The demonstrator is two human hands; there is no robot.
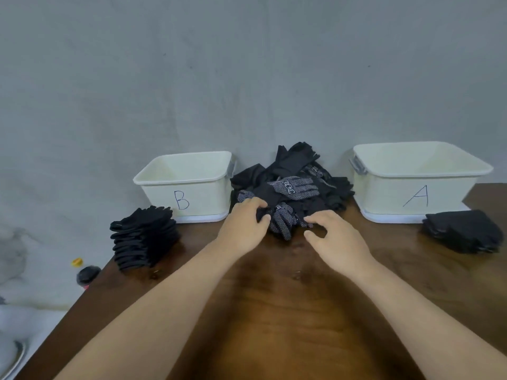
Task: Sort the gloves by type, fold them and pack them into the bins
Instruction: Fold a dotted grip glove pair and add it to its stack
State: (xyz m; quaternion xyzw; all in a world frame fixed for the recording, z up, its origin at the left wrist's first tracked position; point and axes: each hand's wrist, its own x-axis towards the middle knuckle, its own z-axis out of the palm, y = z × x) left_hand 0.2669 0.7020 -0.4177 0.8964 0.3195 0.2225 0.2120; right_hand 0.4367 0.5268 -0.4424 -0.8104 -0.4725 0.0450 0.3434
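Note:
A loose pile of black gloves [290,179], some plain and some with white dots, lies on the brown table between two white bins. My left hand [244,223] pinches a plain black glove [263,213] at the pile's front edge. My right hand [333,237] has curled fingers at the tips of a dotted glove [284,222]; whether it grips the cloth is unclear. Bin B [189,185] stands on the left and bin A [411,182] on the right. Both look empty from here.
A stack of folded black gloves [145,237] sits in front of bin B near the table's left edge. Another folded black stack [463,231] lies in front of bin A. A dark bottle with a yellow cap [86,272] stands on the floor, left of the table.

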